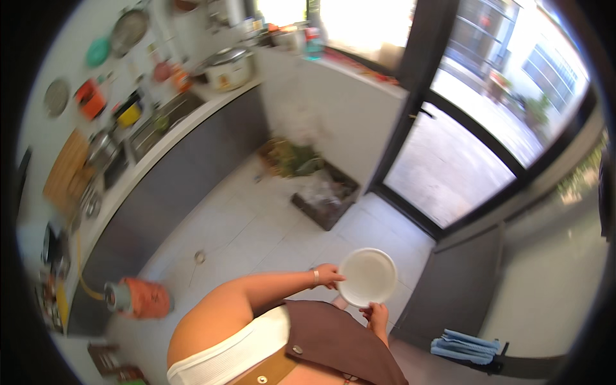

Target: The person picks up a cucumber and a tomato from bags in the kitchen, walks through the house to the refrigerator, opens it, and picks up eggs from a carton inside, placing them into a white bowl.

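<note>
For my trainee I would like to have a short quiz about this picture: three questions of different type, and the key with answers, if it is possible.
1. Which thing do the left hand and the right hand hold at its rim?
2. True or false: a blue cloth is at the lower right of the picture.
3. What is the main colour of the cylinder on the floor near the counter?
(a) green (b) white (c) orange-red

Key: 1. A round white bowl. 2. True. 3. c.
</note>
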`<state>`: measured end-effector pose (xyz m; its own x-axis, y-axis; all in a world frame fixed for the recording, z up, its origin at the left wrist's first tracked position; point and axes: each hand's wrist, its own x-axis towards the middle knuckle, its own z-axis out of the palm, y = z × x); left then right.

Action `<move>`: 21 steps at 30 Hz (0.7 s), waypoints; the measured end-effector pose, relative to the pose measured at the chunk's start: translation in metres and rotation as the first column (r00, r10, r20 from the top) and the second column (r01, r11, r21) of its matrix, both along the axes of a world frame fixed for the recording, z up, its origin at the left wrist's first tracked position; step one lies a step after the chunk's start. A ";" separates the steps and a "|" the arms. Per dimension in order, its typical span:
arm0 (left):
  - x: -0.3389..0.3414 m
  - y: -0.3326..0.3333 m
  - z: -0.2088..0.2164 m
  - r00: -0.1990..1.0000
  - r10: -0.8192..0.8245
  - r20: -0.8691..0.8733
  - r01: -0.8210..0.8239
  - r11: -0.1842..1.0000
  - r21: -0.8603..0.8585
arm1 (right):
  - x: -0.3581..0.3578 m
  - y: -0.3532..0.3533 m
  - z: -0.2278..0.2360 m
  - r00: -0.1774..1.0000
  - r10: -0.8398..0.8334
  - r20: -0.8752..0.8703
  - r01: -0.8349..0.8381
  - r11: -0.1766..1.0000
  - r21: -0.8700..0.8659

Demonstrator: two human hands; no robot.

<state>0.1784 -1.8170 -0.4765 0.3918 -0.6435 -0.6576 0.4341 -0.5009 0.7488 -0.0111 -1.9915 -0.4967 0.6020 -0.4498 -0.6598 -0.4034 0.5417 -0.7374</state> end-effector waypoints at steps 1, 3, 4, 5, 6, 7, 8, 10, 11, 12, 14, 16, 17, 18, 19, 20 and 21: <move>0.006 -0.012 0.020 0.998 0.059 -0.014 -0.059 0.998 -0.001 | 0.017 -0.021 0.008 0.997 0.063 0.050 -0.063 0.998 0.002; 0.029 -0.025 0.005 0.979 0.177 -0.099 -0.181 0.983 -0.034 | 0.051 -0.056 0.013 0.975 0.203 0.091 -0.202 0.979 -0.029; 0.037 -0.039 0.022 0.976 0.214 -0.035 -0.215 0.976 -0.021 | 0.070 -0.076 0.013 0.962 0.261 0.081 -0.257 0.965 -0.060; 0.049 -0.045 0.020 0.970 0.239 -0.036 -0.241 0.968 -0.076 | 0.091 -0.093 0.019 0.930 0.356 0.094 -0.350 0.934 -0.075; 0.060 -0.050 0.022 0.956 0.289 -0.052 -0.291 0.956 -0.046 | 0.110 -0.108 0.031 0.892 0.441 0.101 -0.433 0.897 -0.090; 0.074 -0.063 0.032 0.946 0.318 -0.066 -0.322 0.945 -0.061 | 0.132 -0.127 0.047 0.875 0.469 0.121 -0.460 0.883 -0.090; 0.085 -0.067 0.037 0.918 0.393 -0.052 -0.395 0.918 -0.038 | 0.157 -0.142 0.062 0.849 0.507 0.147 -0.500 0.862 -0.086; 0.110 -0.071 0.039 0.856 0.516 -0.037 -0.516 0.856 0.022 | 0.217 -0.183 0.068 0.791 0.609 0.059 -0.581 0.778 -0.239; 0.123 -0.071 0.031 0.837 0.547 0.000 -0.547 0.837 0.038 | 0.248 -0.204 0.069 0.803 0.594 0.052 -0.551 0.773 -0.316; 0.136 -0.072 0.021 0.810 0.586 0.043 -0.587 0.806 0.072 | 0.279 -0.225 0.072 0.814 0.579 0.048 -0.519 0.760 -0.391; 0.161 -0.076 0.006 0.765 0.642 0.049 -0.642 0.756 0.128 | 0.344 -0.261 0.090 0.792 0.608 0.053 -0.457 0.648 -0.609; 0.189 -0.084 -0.011 0.741 0.670 -0.039 -0.659 0.738 0.149 | 0.408 -0.291 0.120 0.766 0.642 0.027 -0.411 0.522 -0.748; 0.205 -0.096 -0.021 0.745 0.663 -0.075 -0.649 0.746 0.149 | 0.438 -0.309 0.122 0.773 0.633 -0.033 -0.397 0.442 -0.805; 0.223 -0.111 -0.030 0.747 0.654 -0.115 -0.640 0.755 0.140 | 0.469 -0.328 0.128 0.781 0.617 -0.097 -0.382 0.348 -0.856; 0.241 -0.127 -0.037 0.745 0.649 -0.155 -0.634 0.761 0.140 | 0.492 -0.338 0.141 0.804 0.577 -0.146 -0.389 0.325 -0.862; 0.265 -0.148 -0.044 0.749 0.640 -0.171 -0.627 0.768 0.131 | 0.525 -0.358 0.135 0.796 0.569 -0.205 -0.355 0.165 -0.920; 0.281 -0.172 -0.057 0.752 0.629 -0.197 -0.615 0.777 0.134 | 0.550 -0.374 0.131 0.814 0.502 -0.291 -0.368 0.059 -0.928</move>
